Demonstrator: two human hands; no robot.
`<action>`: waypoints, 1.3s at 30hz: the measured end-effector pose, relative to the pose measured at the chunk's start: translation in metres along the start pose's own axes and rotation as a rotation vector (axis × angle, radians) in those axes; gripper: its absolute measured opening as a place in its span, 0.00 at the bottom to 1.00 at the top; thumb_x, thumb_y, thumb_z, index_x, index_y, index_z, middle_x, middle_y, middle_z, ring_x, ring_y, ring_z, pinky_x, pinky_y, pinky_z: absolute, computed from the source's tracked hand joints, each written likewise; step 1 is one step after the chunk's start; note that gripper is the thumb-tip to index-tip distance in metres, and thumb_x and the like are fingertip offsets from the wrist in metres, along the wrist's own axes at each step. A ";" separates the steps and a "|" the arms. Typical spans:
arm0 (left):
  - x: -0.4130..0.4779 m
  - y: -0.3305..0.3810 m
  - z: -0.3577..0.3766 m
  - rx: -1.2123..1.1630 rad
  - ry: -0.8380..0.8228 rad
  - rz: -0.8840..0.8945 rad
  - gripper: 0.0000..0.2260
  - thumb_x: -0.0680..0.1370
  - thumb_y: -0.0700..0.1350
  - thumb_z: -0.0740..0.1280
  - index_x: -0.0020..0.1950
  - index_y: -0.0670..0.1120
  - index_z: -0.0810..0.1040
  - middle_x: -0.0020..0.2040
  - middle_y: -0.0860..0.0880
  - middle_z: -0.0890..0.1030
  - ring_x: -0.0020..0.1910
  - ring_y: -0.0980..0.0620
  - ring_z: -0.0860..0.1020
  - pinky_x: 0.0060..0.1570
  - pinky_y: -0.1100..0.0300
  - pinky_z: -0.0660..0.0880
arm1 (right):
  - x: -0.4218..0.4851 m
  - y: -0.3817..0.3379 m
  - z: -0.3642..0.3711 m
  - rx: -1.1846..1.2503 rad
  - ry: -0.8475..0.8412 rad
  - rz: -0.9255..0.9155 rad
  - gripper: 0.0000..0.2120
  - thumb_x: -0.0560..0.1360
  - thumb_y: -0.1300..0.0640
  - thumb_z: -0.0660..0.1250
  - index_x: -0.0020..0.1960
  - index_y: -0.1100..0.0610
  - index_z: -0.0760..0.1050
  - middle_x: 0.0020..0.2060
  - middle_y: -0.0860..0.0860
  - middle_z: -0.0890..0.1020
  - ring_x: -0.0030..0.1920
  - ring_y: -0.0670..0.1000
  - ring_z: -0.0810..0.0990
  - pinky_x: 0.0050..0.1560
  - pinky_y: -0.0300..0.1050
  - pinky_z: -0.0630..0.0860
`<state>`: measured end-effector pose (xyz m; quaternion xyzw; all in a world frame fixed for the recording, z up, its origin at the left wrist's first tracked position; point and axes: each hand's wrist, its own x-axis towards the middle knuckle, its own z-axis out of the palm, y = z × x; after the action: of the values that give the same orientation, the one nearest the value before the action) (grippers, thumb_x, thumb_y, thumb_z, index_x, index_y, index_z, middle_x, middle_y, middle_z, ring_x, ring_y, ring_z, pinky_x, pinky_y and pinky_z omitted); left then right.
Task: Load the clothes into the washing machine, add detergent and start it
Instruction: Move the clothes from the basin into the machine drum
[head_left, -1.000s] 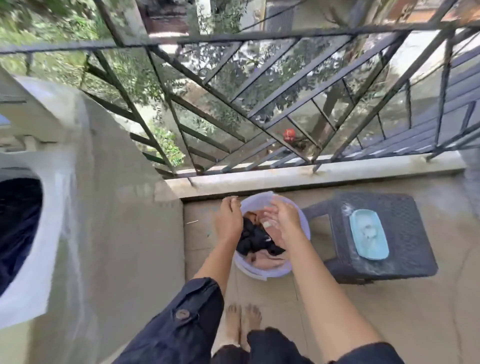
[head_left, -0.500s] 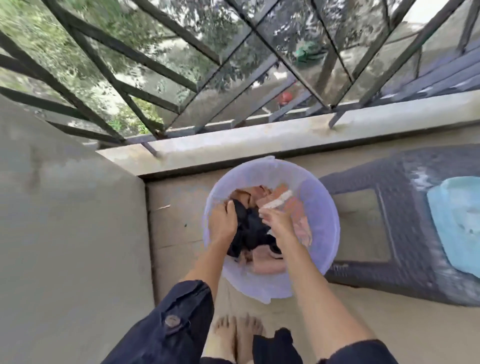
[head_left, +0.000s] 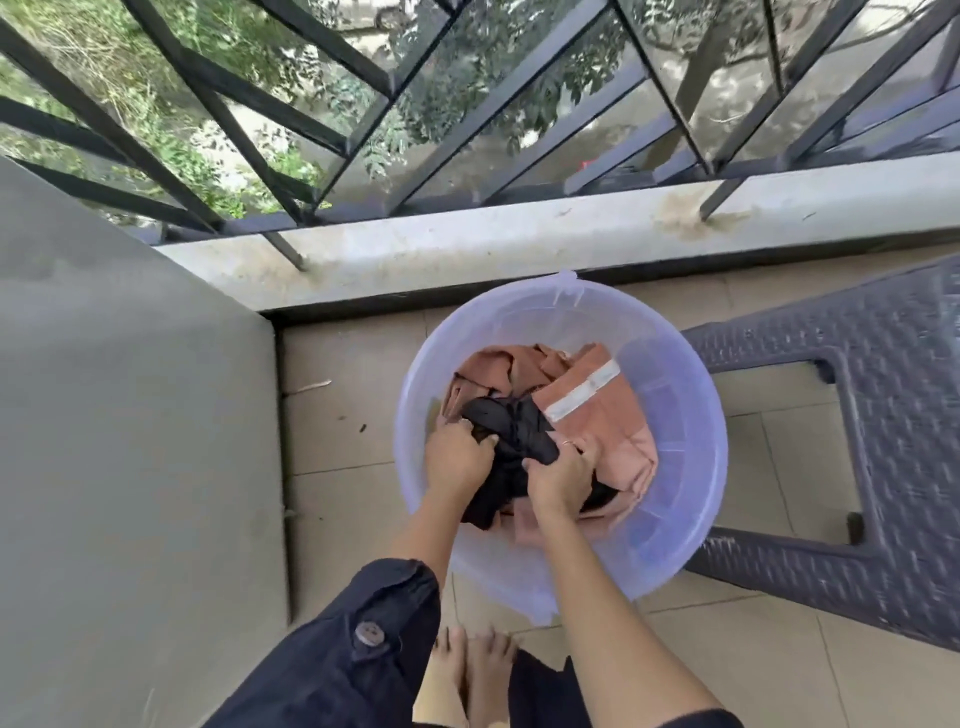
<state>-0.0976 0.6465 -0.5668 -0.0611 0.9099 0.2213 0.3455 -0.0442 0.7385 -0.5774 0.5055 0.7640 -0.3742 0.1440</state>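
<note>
A translucent lilac plastic basin (head_left: 685, 467) stands on the tiled floor and holds a black garment (head_left: 514, 426) lying on salmon-pink clothes (head_left: 608, 415). Both hands are down inside the basin. My left hand (head_left: 457, 457) is shut on the black garment's left side. My right hand (head_left: 558, 475) grips the same garment's right side, a ring on one finger. The washing machine is out of view.
A grey wall face (head_left: 130, 441) fills the left. A dark woven plastic stool (head_left: 852, 457) stands right of the basin, touching it. A concrete ledge (head_left: 519, 239) with a black metal railing (head_left: 311, 130) runs behind. My bare feet (head_left: 467, 670) are just below the basin.
My head has dropped closer to the basin, so it fills more of the view; the washing machine and the stool's teal dish have left the frame. Both hands closed on the black garment.
</note>
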 end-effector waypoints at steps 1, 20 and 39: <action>-0.008 0.002 -0.002 -0.004 0.042 0.015 0.18 0.79 0.52 0.61 0.62 0.41 0.75 0.64 0.43 0.76 0.68 0.43 0.69 0.62 0.53 0.69 | -0.006 -0.002 -0.007 0.030 0.027 0.008 0.17 0.70 0.61 0.72 0.58 0.57 0.78 0.72 0.53 0.62 0.60 0.58 0.75 0.57 0.46 0.72; -0.219 0.090 -0.190 -0.632 0.154 0.005 0.09 0.80 0.51 0.59 0.46 0.47 0.72 0.46 0.47 0.78 0.52 0.44 0.76 0.50 0.55 0.68 | -0.202 -0.137 -0.224 0.513 -0.065 0.004 0.21 0.70 0.64 0.68 0.62 0.55 0.74 0.53 0.52 0.78 0.52 0.51 0.74 0.58 0.47 0.73; -0.403 0.072 -0.409 -0.974 0.607 0.167 0.16 0.81 0.48 0.58 0.53 0.36 0.75 0.54 0.36 0.78 0.56 0.39 0.74 0.52 0.51 0.67 | -0.450 -0.290 -0.335 0.514 -0.104 -0.442 0.01 0.67 0.63 0.66 0.37 0.59 0.74 0.28 0.48 0.72 0.31 0.46 0.68 0.30 0.36 0.64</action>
<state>-0.0591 0.5127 -0.0057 -0.2018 0.7633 0.6134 -0.0176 -0.0454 0.6196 0.0429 0.3279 0.7272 -0.6021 -0.0338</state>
